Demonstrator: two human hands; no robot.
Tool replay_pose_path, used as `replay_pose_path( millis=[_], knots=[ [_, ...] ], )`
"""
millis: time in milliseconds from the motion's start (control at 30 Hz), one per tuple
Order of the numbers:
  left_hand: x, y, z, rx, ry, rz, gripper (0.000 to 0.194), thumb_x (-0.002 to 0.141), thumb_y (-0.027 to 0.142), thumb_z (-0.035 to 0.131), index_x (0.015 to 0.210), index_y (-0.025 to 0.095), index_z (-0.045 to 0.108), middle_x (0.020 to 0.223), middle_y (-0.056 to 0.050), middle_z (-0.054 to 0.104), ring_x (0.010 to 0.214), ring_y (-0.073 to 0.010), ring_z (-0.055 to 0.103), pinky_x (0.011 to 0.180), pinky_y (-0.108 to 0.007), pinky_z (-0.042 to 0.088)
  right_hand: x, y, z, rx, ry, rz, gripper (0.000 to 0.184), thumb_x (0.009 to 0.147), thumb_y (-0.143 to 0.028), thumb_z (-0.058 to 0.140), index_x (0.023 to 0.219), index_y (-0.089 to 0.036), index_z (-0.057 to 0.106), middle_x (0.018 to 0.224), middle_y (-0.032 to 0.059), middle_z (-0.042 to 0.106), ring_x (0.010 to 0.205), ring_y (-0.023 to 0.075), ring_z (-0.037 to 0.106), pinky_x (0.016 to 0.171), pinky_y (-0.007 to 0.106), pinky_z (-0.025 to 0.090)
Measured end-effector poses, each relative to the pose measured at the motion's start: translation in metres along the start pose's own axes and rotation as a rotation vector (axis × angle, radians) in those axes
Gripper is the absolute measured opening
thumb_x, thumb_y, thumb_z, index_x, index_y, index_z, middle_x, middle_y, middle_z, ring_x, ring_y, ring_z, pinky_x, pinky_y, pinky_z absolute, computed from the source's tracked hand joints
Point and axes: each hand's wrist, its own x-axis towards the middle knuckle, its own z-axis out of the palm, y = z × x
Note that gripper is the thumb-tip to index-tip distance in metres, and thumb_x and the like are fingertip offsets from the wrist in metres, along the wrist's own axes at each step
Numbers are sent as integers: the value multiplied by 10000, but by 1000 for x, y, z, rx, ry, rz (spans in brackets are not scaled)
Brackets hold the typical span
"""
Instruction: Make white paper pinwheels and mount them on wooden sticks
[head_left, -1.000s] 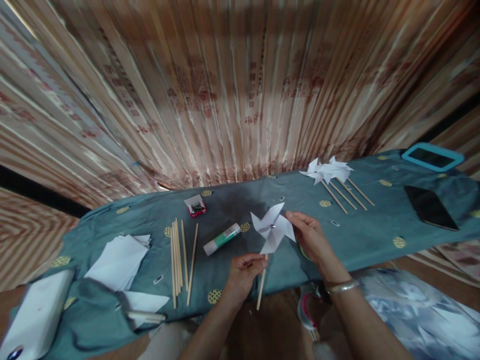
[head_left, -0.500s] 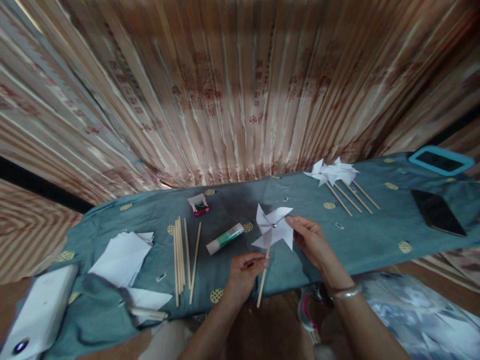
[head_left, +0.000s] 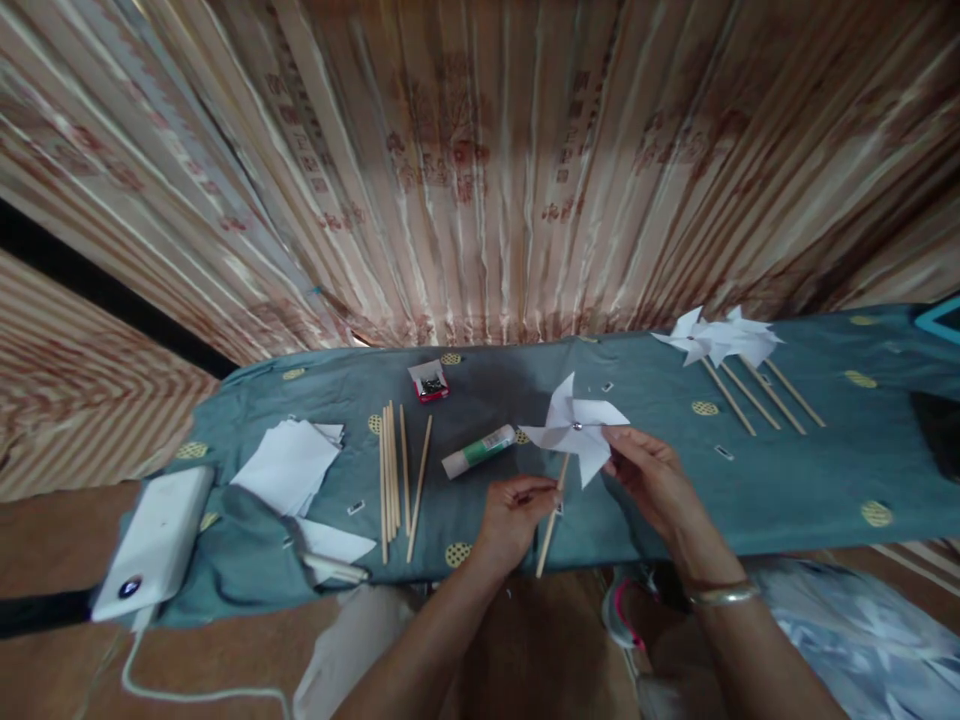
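A white paper pinwheel [head_left: 576, 428] on a wooden stick [head_left: 551, 525] is held up over the near edge of the cloth. My left hand [head_left: 517, 515] pinches the stick a little below the blades. At the right blade, the thumb and fingers of my right hand [head_left: 651, 478] close on the paper. A shiny pin head marks the pinwheel's centre. Just left of it lies a glue stick [head_left: 480, 450] with a green label. Beyond that, several loose wooden sticks [head_left: 390, 480] lie side by side, and a small red box [head_left: 430, 383] of dark pins sits open behind them.
Finished-looking pinwheels [head_left: 724, 338] lie at the back right. White paper sheets [head_left: 289, 465] are piled on the left, near a white device [head_left: 157, 540] with a cable. A dark phone [head_left: 941, 430] lies at the right edge. Patterned curtains [head_left: 487, 200] hang behind the table.
The camera view has shifted, so the table's things appear further right. The pinwheel's blades have turned, while both hands keep their grip on stick and blade.
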Motion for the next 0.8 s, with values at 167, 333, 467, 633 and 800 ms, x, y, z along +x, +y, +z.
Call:
replay_pose_path(
  millis=[167,333,467,633,800],
  knots=[
    [2,-2,-1,-30,12,8,272,515,377,844,666,163,771,639,-48,704,599,-166,585,632,-287,456,0,4,5,20,24,18,294,509,-418,899,653,-215,743,531,-20,617,454,84,484,414,209,408],
    [2,0,-1,-53,20,36,253,515,355,844,660,161,771,649,-43,704,611,-161,588,636,-279,453,-1,4,10,58,26,45,294,513,-396,902,674,-205,748,529,-21,624,458,73,507,426,181,423],
    [2,4,-1,-51,45,32,238,500,338,841,648,166,769,652,-40,706,625,-165,599,645,-277,461,-2,4,14,74,7,48,281,527,-385,896,677,-200,747,511,-28,599,461,76,501,428,189,426],
    [1,8,-1,-54,57,7,248,481,342,846,636,169,761,645,-40,711,624,-173,612,652,-286,480,-4,2,20,85,3,39,307,500,-405,900,642,-192,731,483,-45,556,450,74,481,433,203,420],
    [2,10,-1,-51,47,20,252,492,343,848,653,167,766,637,-30,702,619,-161,610,653,-275,474,-6,1,22,75,-22,51,297,524,-411,890,644,-187,736,482,-34,580,442,71,478,426,197,392]
  ],
)
